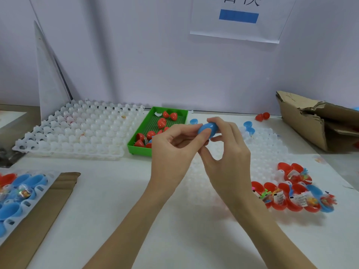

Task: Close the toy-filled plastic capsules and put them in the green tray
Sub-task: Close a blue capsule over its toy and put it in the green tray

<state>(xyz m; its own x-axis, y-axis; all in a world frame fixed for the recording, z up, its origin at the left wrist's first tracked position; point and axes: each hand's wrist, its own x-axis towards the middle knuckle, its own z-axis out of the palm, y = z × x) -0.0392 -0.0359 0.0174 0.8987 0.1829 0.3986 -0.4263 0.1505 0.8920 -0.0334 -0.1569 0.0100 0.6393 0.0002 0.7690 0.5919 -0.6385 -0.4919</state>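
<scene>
A blue plastic capsule (207,129) is held above the table between both hands. My left hand (174,150) pinches its left end with thumb and fingers. My right hand (227,150) grips its right end from above. The green tray (138,141) lies just behind the hands and holds several red capsules (161,122). At the right, several open red and blue capsule halves with small toys (295,193) sit in a white holder.
A large white moulded holder (77,131) lies at the left back, another (266,146) under and right of the hands. Blue halves (21,191) sit on a holder at the left front beside a cardboard strip (44,216). A torn cardboard box (318,121) stands at the right back.
</scene>
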